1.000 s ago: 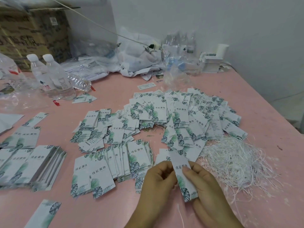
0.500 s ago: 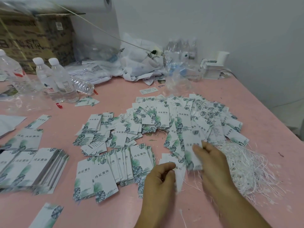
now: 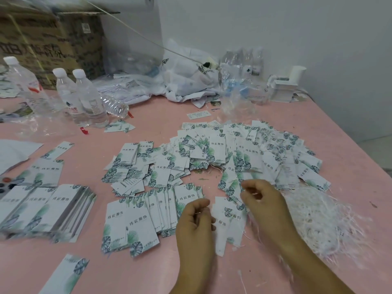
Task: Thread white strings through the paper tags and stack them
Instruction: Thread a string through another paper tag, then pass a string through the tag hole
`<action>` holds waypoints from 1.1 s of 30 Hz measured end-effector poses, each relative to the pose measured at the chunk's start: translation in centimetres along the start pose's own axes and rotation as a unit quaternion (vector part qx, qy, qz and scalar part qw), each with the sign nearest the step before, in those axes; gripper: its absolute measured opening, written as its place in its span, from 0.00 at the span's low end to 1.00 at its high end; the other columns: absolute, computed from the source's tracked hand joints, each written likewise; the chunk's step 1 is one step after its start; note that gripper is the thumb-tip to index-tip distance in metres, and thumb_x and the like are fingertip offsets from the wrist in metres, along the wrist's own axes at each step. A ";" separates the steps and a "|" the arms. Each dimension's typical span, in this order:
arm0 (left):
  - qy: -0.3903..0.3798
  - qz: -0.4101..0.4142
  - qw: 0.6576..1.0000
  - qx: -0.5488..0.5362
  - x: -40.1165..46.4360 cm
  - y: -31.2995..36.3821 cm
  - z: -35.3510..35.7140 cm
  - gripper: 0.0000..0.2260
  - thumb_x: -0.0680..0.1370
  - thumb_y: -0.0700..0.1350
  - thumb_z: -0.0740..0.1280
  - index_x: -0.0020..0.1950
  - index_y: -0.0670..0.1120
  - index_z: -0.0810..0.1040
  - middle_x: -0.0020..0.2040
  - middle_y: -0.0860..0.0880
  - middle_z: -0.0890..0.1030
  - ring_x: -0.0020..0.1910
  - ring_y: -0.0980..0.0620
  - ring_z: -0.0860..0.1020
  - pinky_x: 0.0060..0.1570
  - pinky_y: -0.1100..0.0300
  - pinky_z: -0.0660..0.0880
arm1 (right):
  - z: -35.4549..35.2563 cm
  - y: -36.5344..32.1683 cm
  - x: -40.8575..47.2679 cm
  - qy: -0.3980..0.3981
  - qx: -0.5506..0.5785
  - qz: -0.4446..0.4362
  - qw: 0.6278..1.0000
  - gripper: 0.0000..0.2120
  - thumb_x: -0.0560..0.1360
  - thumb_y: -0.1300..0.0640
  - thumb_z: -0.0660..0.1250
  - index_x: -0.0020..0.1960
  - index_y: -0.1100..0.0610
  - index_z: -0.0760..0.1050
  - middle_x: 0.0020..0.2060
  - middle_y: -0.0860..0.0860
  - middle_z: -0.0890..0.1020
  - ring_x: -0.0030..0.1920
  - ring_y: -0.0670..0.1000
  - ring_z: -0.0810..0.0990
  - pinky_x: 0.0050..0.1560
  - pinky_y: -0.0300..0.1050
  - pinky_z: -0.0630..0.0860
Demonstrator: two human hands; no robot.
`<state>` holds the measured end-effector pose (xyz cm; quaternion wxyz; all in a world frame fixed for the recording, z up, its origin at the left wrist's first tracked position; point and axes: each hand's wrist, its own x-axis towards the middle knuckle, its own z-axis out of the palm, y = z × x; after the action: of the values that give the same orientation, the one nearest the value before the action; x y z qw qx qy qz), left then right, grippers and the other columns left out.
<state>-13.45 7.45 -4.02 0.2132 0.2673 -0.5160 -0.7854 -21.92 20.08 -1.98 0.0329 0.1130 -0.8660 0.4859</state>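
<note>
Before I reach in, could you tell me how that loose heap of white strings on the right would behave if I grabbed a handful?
The white strings look thin and limp, so a handful would probably droop. They lie tangled, so extra strands would likely drag along. They seem very light: stray ends already trail over the pink table.

right hand [image 3: 263, 200] off tag, back toward left hand [image 3: 196, 217]

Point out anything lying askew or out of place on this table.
One clear bottle lies toppled on its side beside two upright bottles. A lone tag sits apart near the front edge, away from the stacks.
</note>
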 end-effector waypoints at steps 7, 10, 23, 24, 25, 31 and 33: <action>0.037 0.026 0.999 0.006 1.0 -0.1 -1.3 0.08 0.72 0.48 0.66 0.49 0.55 0.82 0.32 0.52 0.78 0.32 0.56 0.75 0.34 0.60 0.72 | 3.1 1.0 -6.3 -0.188 -0.247 -0.109 0.944 0.45 0.68 0.27 0.57 0.78 0.48 0.53 0.71 0.36 0.55 0.71 0.37 0.49 0.65 0.28 0.33; 0.036 0.030 0.999 0.001 1.1 0.1 -1.5 0.08 0.75 0.44 0.66 0.48 0.54 0.82 0.31 0.52 0.77 0.30 0.56 0.74 0.33 0.61 0.72 | 2.8 1.1 -6.4 -0.186 -0.289 -0.129 0.930 0.42 0.69 0.27 0.55 0.77 0.48 0.57 0.76 0.42 0.56 0.75 0.42 0.51 0.69 0.35 0.35; -0.021 -0.033 0.998 -0.047 1.0 0.2 -0.8 0.12 0.79 0.34 0.64 0.43 0.49 0.82 0.33 0.45 0.76 0.30 0.52 0.72 0.28 0.63 0.69 | -1.7 0.1 -5.7 -0.167 -0.273 -0.175 0.931 0.15 0.71 0.50 0.62 0.54 0.50 0.81 0.52 0.42 0.83 0.54 0.43 0.80 0.54 0.34 0.74; -0.028 -0.035 0.998 -0.042 1.0 0.1 -0.8 0.14 0.79 0.33 0.64 0.42 0.49 0.82 0.33 0.44 0.77 0.30 0.52 0.72 0.27 0.63 0.70 | -1.8 0.1 -5.7 -0.138 -0.260 -0.196 0.936 0.11 0.72 0.53 0.63 0.49 0.51 0.82 0.46 0.42 0.84 0.47 0.44 0.82 0.47 0.38 0.78; -0.035 -0.033 0.998 -0.029 1.1 0.0 -0.7 0.14 0.79 0.33 0.63 0.41 0.49 0.82 0.34 0.44 0.78 0.31 0.51 0.74 0.28 0.63 0.71 | -1.7 0.1 -5.7 -0.102 -0.241 -0.211 0.942 0.10 0.72 0.56 0.64 0.47 0.52 0.83 0.43 0.42 0.85 0.44 0.44 0.82 0.43 0.39 0.79; -0.163 -0.140 0.976 0.017 0.4 0.2 -0.5 0.20 0.83 0.48 0.62 0.37 0.42 0.84 0.41 0.36 0.85 0.35 0.44 0.84 0.30 0.59 0.78 | -1.9 1.1 -5.6 0.099 -0.133 -0.174 0.971 0.16 0.80 0.52 0.54 0.53 0.57 0.79 0.42 0.47 0.80 0.42 0.48 0.78 0.40 0.45 0.73; -0.235 -0.241 0.942 0.012 -0.2 0.4 -0.1 0.26 0.83 0.57 0.59 0.42 0.38 0.84 0.45 0.33 0.85 0.40 0.41 0.85 0.32 0.57 0.80 | -1.6 1.3 -5.8 0.119 -0.086 -0.156 0.977 0.15 0.81 0.51 0.53 0.54 0.55 0.77 0.42 0.46 0.80 0.42 0.47 0.78 0.39 0.47 0.74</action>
<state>-13.18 7.34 -3.65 -0.1127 0.1943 -0.4812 -0.8473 -16.69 23.10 -3.21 0.2206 0.1854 -0.8660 0.4086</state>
